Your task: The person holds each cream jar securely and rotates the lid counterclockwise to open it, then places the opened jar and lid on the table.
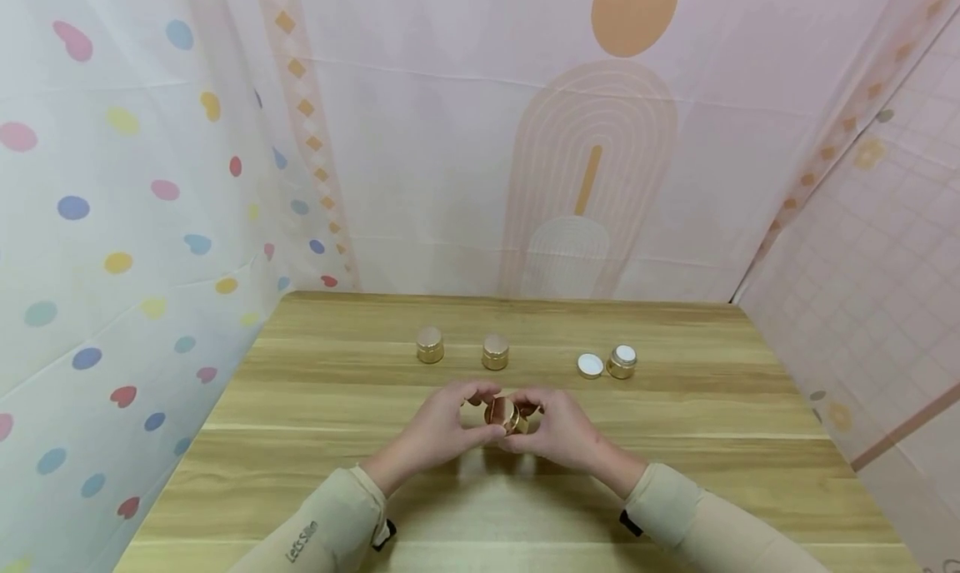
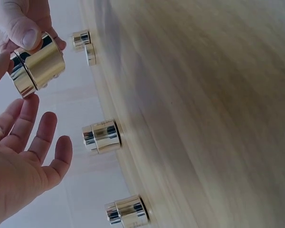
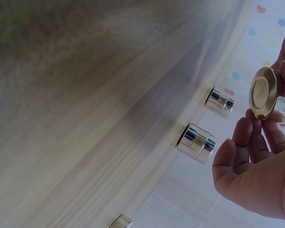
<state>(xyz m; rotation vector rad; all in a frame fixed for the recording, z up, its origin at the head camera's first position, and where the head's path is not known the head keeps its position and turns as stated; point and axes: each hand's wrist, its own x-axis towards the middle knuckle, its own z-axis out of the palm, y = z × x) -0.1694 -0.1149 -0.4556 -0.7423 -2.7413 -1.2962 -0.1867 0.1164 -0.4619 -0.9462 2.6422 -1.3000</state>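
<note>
Both hands hold one shiny gold cosmetic jar (image 1: pixel 504 415) above the near middle of the table. My left hand (image 1: pixel 447 423) pinches its lid end (image 2: pixel 23 78) between thumb and fingertips. From the other side, my right hand (image 1: pixel 561 427) grips the body, with its thumb on the gold wall. The jar is tilted on its side, and its round base (image 3: pixel 263 93) shows in the right wrist view. The lid appears to sit against the body; whether it is screwed tight I cannot tell.
Two closed gold jars stand farther back, one on the left (image 1: pixel 430 346) and one near the middle (image 1: pixel 495 353). To the right is an uncapped jar (image 1: pixel 622 362) with a white top, beside an upturned lid (image 1: pixel 590 366). Patterned curtains (image 1: pixel 420 140) enclose the wooden table (image 1: pixel 300 440).
</note>
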